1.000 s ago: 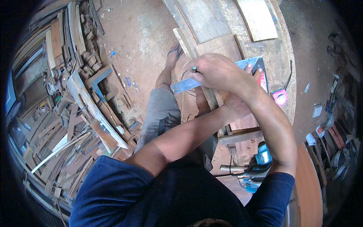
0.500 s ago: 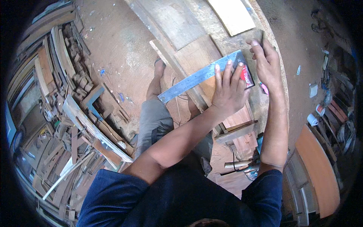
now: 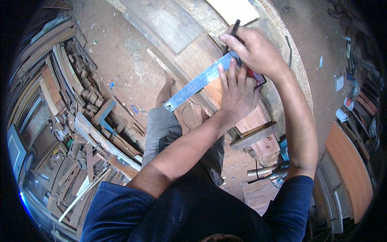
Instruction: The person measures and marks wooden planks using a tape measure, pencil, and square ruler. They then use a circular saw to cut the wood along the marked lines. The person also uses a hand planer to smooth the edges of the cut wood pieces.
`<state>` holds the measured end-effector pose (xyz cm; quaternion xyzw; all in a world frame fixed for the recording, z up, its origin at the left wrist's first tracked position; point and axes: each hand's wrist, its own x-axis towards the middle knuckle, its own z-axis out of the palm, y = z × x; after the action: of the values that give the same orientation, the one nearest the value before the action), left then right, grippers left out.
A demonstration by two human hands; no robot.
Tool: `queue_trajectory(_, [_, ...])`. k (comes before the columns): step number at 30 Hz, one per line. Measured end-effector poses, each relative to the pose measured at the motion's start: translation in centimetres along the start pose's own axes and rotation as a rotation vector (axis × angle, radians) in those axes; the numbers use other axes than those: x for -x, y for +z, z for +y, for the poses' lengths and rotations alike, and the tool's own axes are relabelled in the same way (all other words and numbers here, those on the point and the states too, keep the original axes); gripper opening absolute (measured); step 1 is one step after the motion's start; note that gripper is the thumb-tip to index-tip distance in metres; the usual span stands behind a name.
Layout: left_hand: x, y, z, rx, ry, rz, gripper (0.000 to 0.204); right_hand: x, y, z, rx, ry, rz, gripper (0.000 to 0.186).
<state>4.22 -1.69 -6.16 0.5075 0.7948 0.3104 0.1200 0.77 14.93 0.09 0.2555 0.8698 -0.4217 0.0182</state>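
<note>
A steel try square [image 3: 195, 82] lies slantwise across a wooden board [image 3: 197, 49], its blade reaching past the board's left edge. My left hand [image 3: 240, 94] holds it down, some fingers stretched on the blade and others bent around the dark and red stock [image 3: 259, 78]. Where its thumb sits is hidden. In my right hand [image 3: 256, 50], closed between thumb and fingers, is a slim black marking pen [image 3: 236, 28]. Its lower end comes down beside the blade's upper edge; I cannot tell whether the tip touches the wood.
A pale board [image 3: 234, 10] lies farther up the worktable [image 3: 278, 34]. Below my left hand, a short wooden crosspiece [image 3: 254, 136] crosses the reddish timber. Stacked offcuts [image 3: 60, 80] crowd the floor at left. Two white cups [image 3: 342, 115] and an orange-brown panel [image 3: 348, 171] are at right.
My right hand has moved left, from beyond the square's stock to the blade's upper edge, with the black pen now plainly visible. My left hand stays on the try square. The view has shifted slightly.
</note>
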Motion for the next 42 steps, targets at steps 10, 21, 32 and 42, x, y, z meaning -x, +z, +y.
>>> queue_trajectory(10, [0.0, -0.2, 0.0, -0.012, 0.001, -0.001, 0.036, -2.5, -1.5, -1.8, 0.146, -0.111, -0.132, 0.043])
queue_trajectory(21, [-0.3, -0.7, 0.4, -0.01, -0.019, -0.048, 0.03, 1.4, -2.6, 3.8, 0.043, 0.047, -0.108, 0.037])
queue_trajectory(32, [-0.3, -1.0, 0.5, 0.16, 0.38, -0.193, 0.026, 18.5, -4.4, 12.0, -0.677, 0.64, 0.905, 0.031])
queue_trajectory(42, [-0.6, -1.2, 1.2, 0.016, 0.341, -0.337, 0.024, 35.7, 5.2, 15.7, -0.31, 1.319, 1.15, 0.055])
